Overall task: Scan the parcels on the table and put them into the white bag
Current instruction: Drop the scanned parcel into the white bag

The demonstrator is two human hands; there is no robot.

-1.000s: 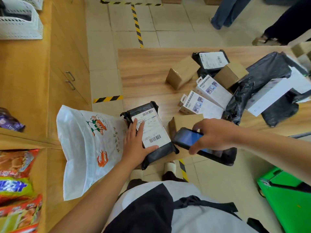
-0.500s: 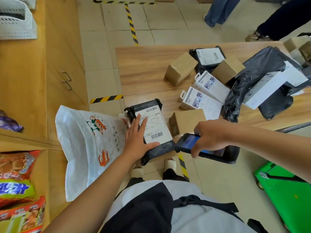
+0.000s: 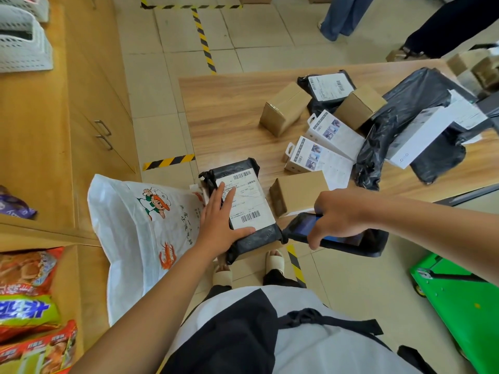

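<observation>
A black parcel with a white barcode label lies at the table's near left corner. My left hand rests flat on its left side, thumb hooked under the near edge. My right hand grips a black handheld scanner, whose front end touches the parcel's near right corner. The white bag with cartoon prints hangs open just left of the parcel, below the table edge. A brown box sits right behind the scanner.
More parcels cover the wooden table: brown boxes, white retail boxes, black mailers, a long white box. Wooden cabinets stand left, a green cart right. People's legs stand beyond the table.
The scanner in my right hand has dropped lower and its front end has come against the parcel's near right corner. My left hand stays on the parcel.
</observation>
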